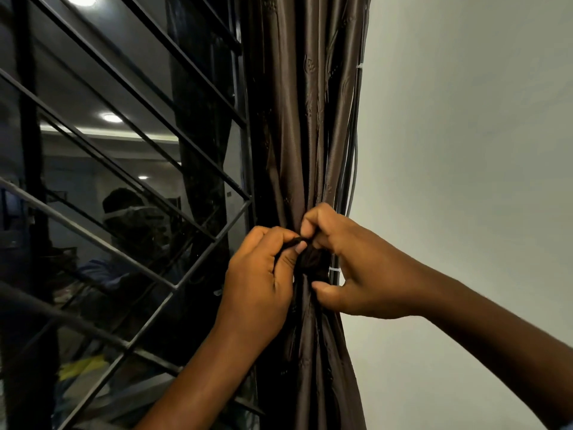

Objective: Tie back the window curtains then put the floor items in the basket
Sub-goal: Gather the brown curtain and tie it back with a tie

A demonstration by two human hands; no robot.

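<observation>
Pale grey wall [465, 150] is filling the right side of the view, while a dark window [93, 181] with slanted black metal bars [139, 97] is taking up the left, its glass reflecting ceiling lights and a dim room. Between them a brown curtain [304, 135] is hanging, gathered into a tight bunch at hand height and spreading out again above and below. Grey cables [352, 169] are running down the wall just beside the curtain's right edge, bound with a small white tie.

Both hands are working at the gathered waist of the curtain. The left hand [260, 280] is curling its fingers inward, its grip pinching a dark strip of tieback [297, 242] between thumb and forefinger. The right hand [350, 268] is meeting it from the other side, its fingertips clamped on the same strip where it is crossing a dark knot [313, 262] against the fabric, thumb stretched out below the knot.
</observation>
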